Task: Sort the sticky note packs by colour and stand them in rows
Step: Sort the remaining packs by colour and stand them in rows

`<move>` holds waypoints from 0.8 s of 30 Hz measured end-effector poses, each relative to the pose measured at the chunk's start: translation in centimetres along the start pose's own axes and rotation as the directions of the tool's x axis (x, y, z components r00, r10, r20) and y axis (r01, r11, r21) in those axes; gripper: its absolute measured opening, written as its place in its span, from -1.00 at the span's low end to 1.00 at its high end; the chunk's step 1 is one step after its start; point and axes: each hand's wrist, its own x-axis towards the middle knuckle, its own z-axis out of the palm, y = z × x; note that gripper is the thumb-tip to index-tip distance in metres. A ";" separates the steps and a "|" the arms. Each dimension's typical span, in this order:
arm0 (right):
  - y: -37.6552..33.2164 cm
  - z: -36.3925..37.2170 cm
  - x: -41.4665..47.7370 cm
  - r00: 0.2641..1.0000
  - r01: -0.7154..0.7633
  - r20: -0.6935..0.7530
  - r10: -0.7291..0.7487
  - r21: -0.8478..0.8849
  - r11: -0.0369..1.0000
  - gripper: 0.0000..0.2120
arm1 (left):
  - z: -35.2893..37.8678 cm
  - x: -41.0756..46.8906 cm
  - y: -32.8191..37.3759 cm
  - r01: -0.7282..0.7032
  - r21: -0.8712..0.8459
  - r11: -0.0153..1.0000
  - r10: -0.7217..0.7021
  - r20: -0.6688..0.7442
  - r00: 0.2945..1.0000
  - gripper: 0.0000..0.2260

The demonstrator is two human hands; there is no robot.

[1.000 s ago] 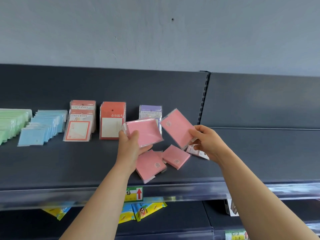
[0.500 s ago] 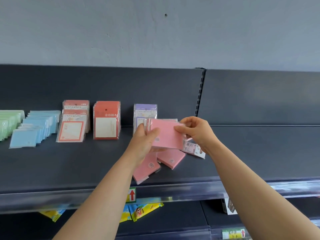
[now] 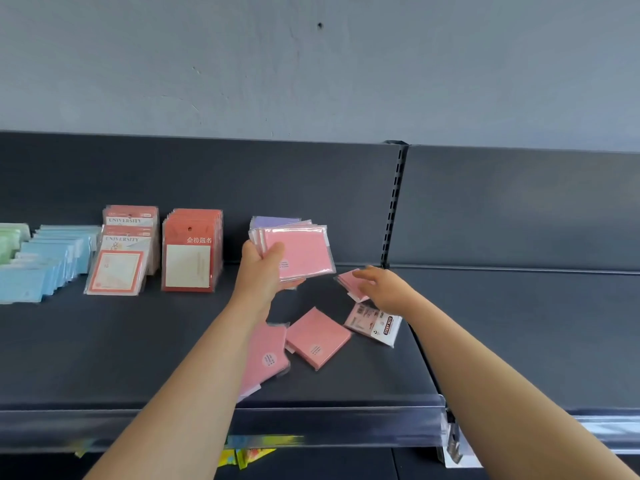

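Pink sticky note packs point(image 3: 299, 252) form a stack gripped in the left hand point(image 3: 258, 271), thumb across the front, held above the shelf point(image 3: 104, 358). Just right of that hand, the right hand point(image 3: 384, 289) lies over 1 loose pink pack point(image 3: 346, 282) on the shelf, fingers stretched across it; whether it pinches the pack cannot be told. Nearer than both hands, a flat pink pack point(image 3: 317, 337) lies beside a face-down pack point(image 3: 374, 323). Left of the left hand stand red packs point(image 3: 190, 251) and blue packs point(image 3: 45, 265).

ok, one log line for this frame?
left grip: holds pink stack | right grip: touches loose pink pack | middle pack: lies flat on shelf
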 end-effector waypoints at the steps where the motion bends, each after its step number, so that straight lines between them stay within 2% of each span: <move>1: 0.0 -0.1 0.2 0.999 0.013 0.047 -0.010 -0.054 0.998 -0.62 | 0.2 0.2 0.0 0.004 0.009 1.000 -0.004 0.006 1.000 -0.79; 3: 0.4 -0.3 0.2 0.993 0.038 0.114 -0.027 -0.099 0.994 -0.65 | 0.5 0.6 0.0 0.010 0.024 1.000 -0.011 0.022 1.000 -0.80; 10: 1.5 -2.1 -1.8 0.967 0.065 0.245 -0.066 0.011 0.998 -0.71 | 3.2 1.8 -1.0 0.055 0.026 0.998 -0.057 0.078 0.995 -0.80; 11: 1.4 -2.4 -1.9 0.977 0.055 0.202 -0.067 0.060 0.997 -0.71 | 3.7 1.8 -1.0 0.061 0.013 0.998 -0.062 0.112 0.992 -0.79; 13: 1.1 -2.8 -1.6 0.995 0.071 0.045 -0.088 0.289 0.955 -0.69 | 4.5 1.8 -1.1 0.055 -0.004 0.998 -0.053 0.203 0.978 -0.77; 15: 0.9 -3.0 -0.9 0.992 0.117 -0.035 -0.119 0.583 0.804 -0.61 | 5.1 1.8 -1.2 0.038 -0.007 0.999 -0.034 0.300 0.953 -0.78; 16: 0.8 -3.0 -0.5 0.990 0.134 -0.052 -0.134 0.674 0.727 -0.58 | 5.4 2.0 -1.3 0.022 0.013 1.000 -0.025 0.341 0.940 -0.78; 17: 0.9 -3.1 -0.2 0.988 0.149 -0.077 -0.135 0.709 0.690 -0.56 | 5.6 2.1 -1.4 0.001 0.046 0.999 -0.019 0.377 0.926 -0.79; 19: 1.1 -3.1 0.6 0.983 0.180 -0.151 -0.103 0.700 0.691 -0.57 | 6.0 2.6 -1.8 -0.048 0.150 0.987 -0.020 0.422 0.906 -0.79; 22: 1.7 -3.1 1.4 0.972 0.165 -0.236 -0.014 0.631 0.758 -0.61 | 6.4 3.8 -2.2 -0.125 0.392 0.911 -0.061 0.429 0.901 -0.71; 24: 2.2 -2.7 1.9 0.973 0.127 -0.229 0.006 0.563 0.816 -0.64 | 6.7 4.3 -2.6 -0.137 0.537 0.832 -0.114 0.408 0.906 -0.64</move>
